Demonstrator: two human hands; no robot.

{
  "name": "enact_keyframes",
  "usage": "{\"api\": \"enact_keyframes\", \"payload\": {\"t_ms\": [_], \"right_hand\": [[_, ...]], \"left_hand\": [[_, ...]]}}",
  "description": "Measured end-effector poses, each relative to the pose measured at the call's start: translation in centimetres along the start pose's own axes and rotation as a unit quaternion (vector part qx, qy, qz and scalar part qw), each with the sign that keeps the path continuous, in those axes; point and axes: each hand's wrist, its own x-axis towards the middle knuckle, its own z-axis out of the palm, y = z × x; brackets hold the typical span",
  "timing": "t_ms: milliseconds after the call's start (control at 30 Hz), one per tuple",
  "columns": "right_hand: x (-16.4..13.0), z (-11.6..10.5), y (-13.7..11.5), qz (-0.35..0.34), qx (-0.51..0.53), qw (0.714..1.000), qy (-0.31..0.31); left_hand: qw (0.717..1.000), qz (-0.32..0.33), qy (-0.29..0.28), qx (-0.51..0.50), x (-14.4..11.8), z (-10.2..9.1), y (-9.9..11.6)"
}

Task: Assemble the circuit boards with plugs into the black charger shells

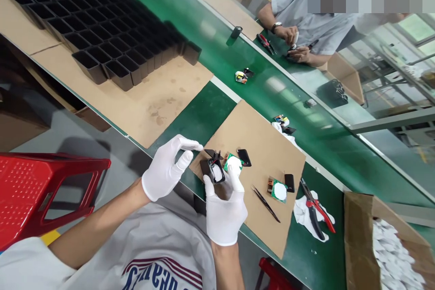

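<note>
Both my hands wear white gloves. My right hand [224, 208] holds a small black housing [215, 173] with a white insert, just above the near edge of a brown cardboard sheet [265, 140]. My left hand [169, 167] pinches with thumb and forefinger at the housing's top, where a small black piece [210, 153] sticks out. Beside them on the cardboard lie a green circuit board with a white disc [233, 162] and a black cap [244, 157]. Further right sit another board with a white disc [278, 190], a second black cap [289, 182] and black tweezers [265, 204].
Red-handled cutters [316, 210] lie on a white cloth. Black trays [102, 22] are stacked far left. Small assemblies [242, 76] ride the green conveyor [217, 45]. A cardboard box [360, 244] of white parts stands right. A co-worker's hands [294, 45] work across the belt. A red stool [41, 190] stands left.
</note>
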Motion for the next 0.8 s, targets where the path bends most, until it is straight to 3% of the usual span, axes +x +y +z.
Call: {"api": "enact_keyframes", "payload": {"t_ms": [333, 533, 800], "right_hand": [[-0.43, 0.21, 0.26, -0.046, 0.041, 0.998, 0.012], [-0.62, 0.16, 0.33, 0.003, 0.07, 0.997, 0.028], [0.22, -0.6, -0.16, -0.056, 0.071, 0.996, 0.02]], "left_hand": [[1.0, 0.009, -0.005, 0.015, 0.03, 0.0, 0.01], [1.0, 0.007, -0.009, 0.024, -0.02, -0.06, 0.02], [0.999, 0.016, -0.012, 0.036, -0.03, -0.23, 0.02]]}}
